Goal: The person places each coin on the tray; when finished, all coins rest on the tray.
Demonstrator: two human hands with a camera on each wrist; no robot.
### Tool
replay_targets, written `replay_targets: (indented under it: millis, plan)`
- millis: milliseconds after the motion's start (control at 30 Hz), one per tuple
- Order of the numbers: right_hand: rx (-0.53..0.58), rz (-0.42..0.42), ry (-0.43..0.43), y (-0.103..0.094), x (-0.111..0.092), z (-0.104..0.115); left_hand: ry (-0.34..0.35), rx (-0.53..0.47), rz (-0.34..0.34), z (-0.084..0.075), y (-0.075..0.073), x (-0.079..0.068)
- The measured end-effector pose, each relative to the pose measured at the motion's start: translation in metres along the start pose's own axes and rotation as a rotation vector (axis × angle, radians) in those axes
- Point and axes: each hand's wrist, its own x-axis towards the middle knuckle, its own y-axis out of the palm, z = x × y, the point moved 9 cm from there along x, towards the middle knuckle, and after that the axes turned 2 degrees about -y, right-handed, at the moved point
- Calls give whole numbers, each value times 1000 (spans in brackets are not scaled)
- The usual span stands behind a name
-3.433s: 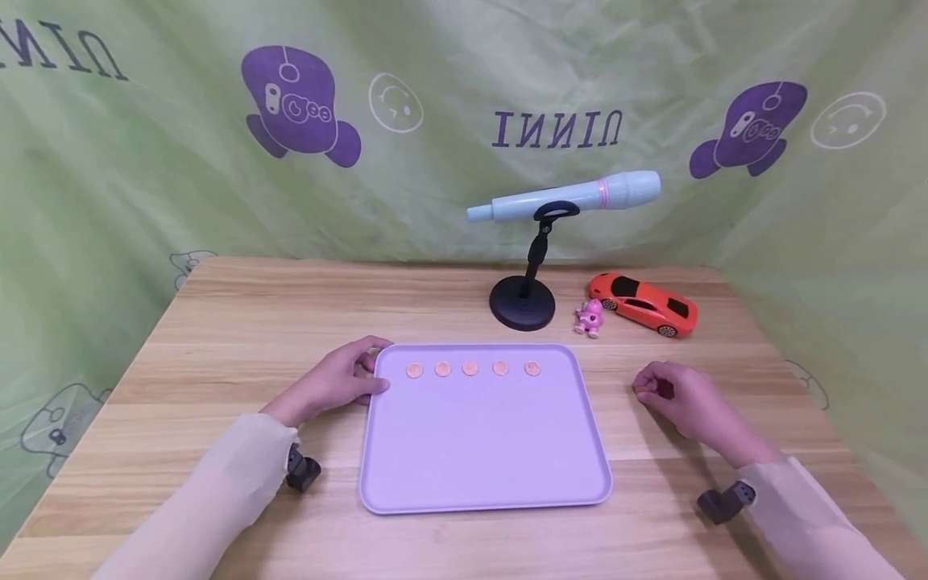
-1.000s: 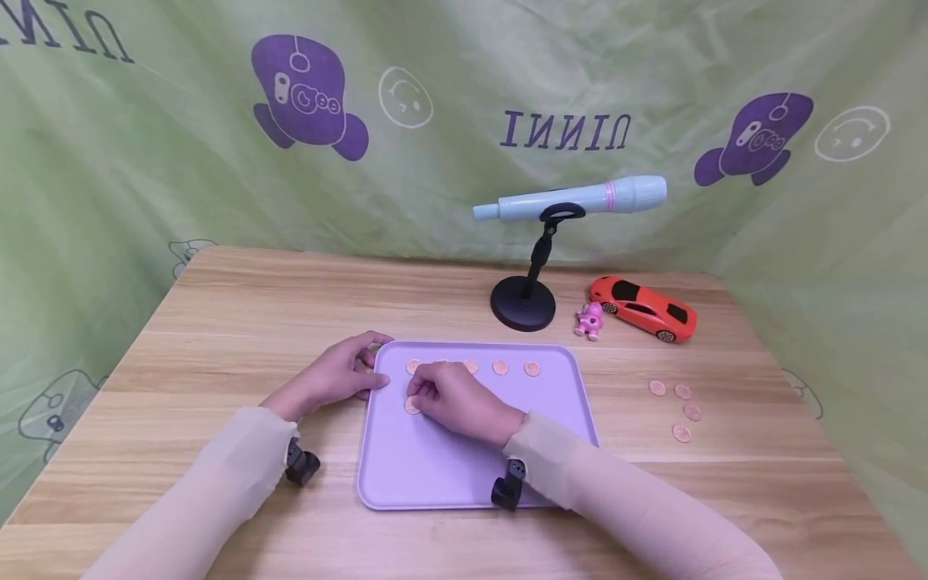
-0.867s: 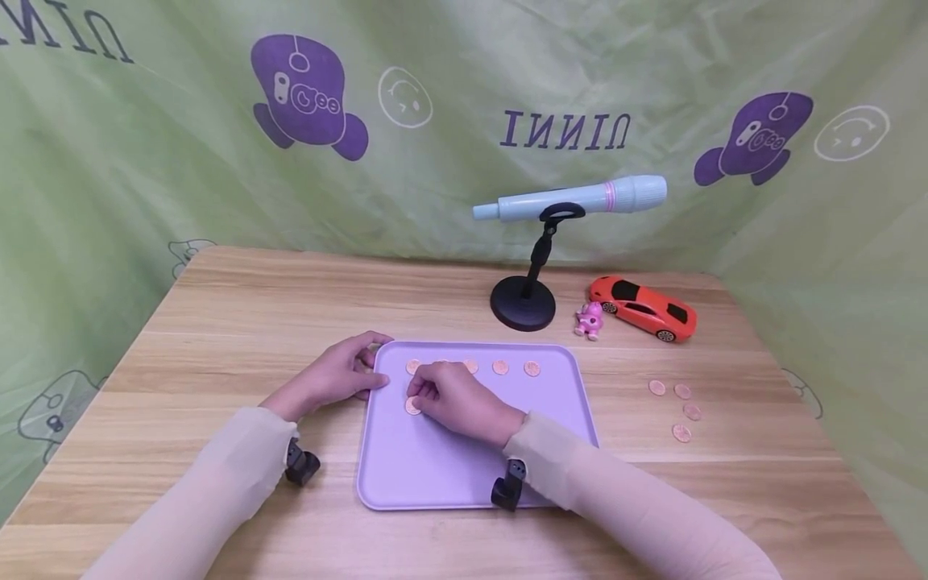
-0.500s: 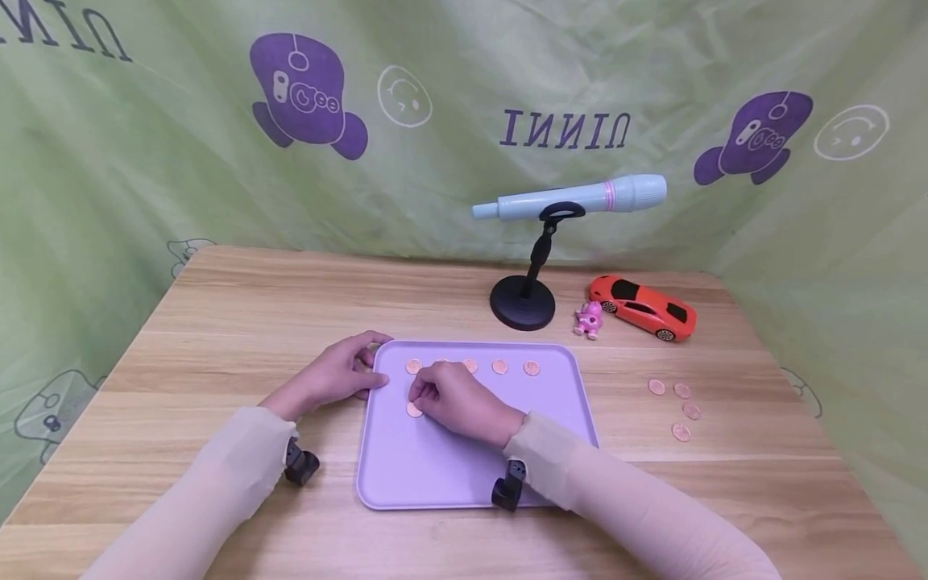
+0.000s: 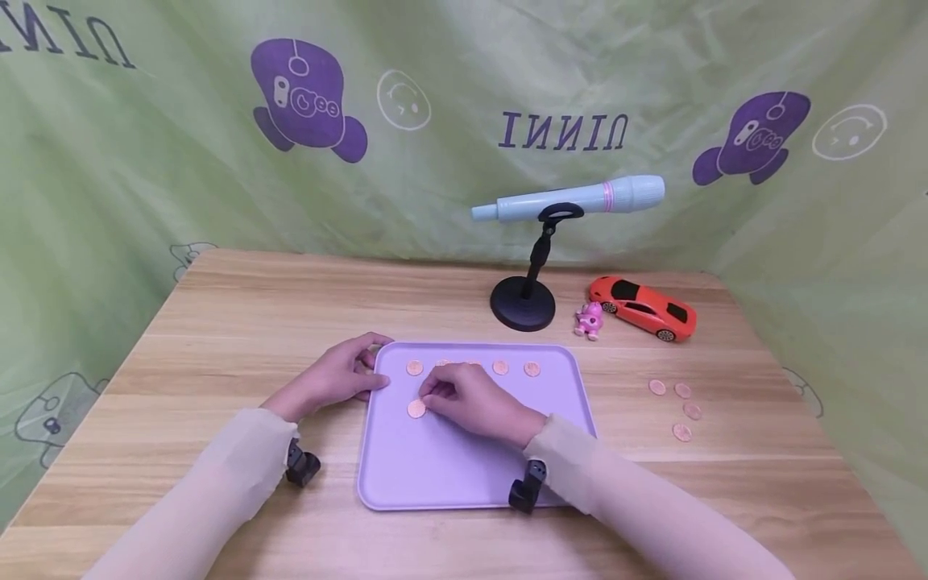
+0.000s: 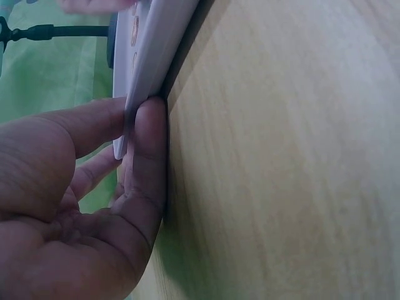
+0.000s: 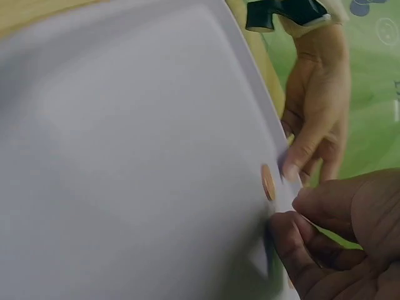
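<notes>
A lilac tray [image 5: 478, 471] lies on the wooden table. My left hand [image 5: 335, 377] holds its left edge, and in the left wrist view the thumb [image 6: 103, 125] is on the rim with a finger underneath. Several copper coins form a row along the tray's far side, with the rightmost coin [image 5: 532, 368] in plain sight and some partly hidden by my right hand [image 5: 478, 403]. Below the row's left end lies a single coin [image 5: 416, 408]. My right fingertips hover right beside it; in the right wrist view thumb and fingers stand slightly apart, with nothing seen between them.
More loose coins [image 5: 682, 432] lie on the table right of the tray. Behind it stand a toy microphone [image 5: 565, 201] on a black stand [image 5: 524, 304], a pink bear figure [image 5: 590, 320] and an orange toy car [image 5: 645, 308]. A green curtain [image 5: 449, 217] hangs behind.
From the table's right side, my right hand has come over the tray. A coin now lies below the row, and the fingers have shifted slightly right, off it. My left hand stays put.
</notes>
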Motion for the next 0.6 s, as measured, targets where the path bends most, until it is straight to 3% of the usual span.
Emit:
replay_targets:
  millis: [233, 400, 600]
  plan:
    - [-39, -117, 68, -44, -39, -26, -16, 17, -12, 2, 0, 1]
    - [-109, -262, 136, -82, -82, -52, -23, 26, -10, 2, 0, 3]
    - [-195, -372, 235, -117, -139, -76, -26, 21, -14, 3, -1, 3]
